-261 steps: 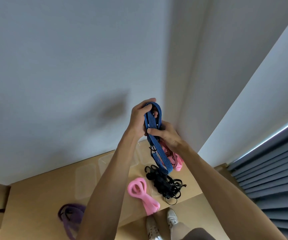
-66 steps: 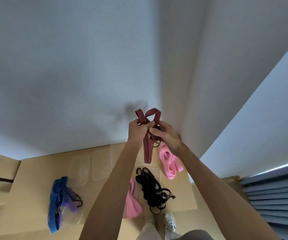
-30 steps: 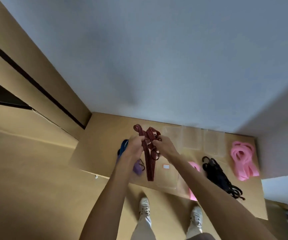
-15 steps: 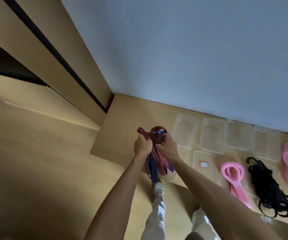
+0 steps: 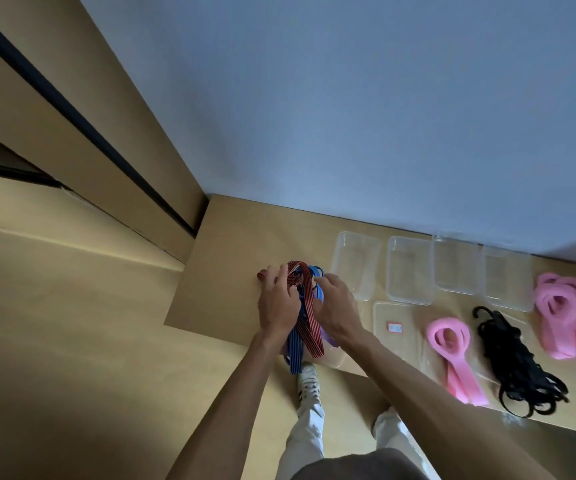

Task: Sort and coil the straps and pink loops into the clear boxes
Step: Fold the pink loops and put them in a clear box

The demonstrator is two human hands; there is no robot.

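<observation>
Pinching the red strap (image 5: pixel 309 320), both hands' grips keep its length pointing toward the person.

Single head view, looking steeply down over hands (image 5: pixel 309 308) at table (image 5: pixel 231 258).

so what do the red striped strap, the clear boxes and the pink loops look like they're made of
The red strap with dark stripes looks like flat woven elastic webbing: limp, matte, folding over itself. The clear rectangular boxes look like thin transparent plastic, glossy, with the table showing through. The pink flat loops look like soft rubber or foam-like elastic, matte; the blur leaves that open.
</observation>
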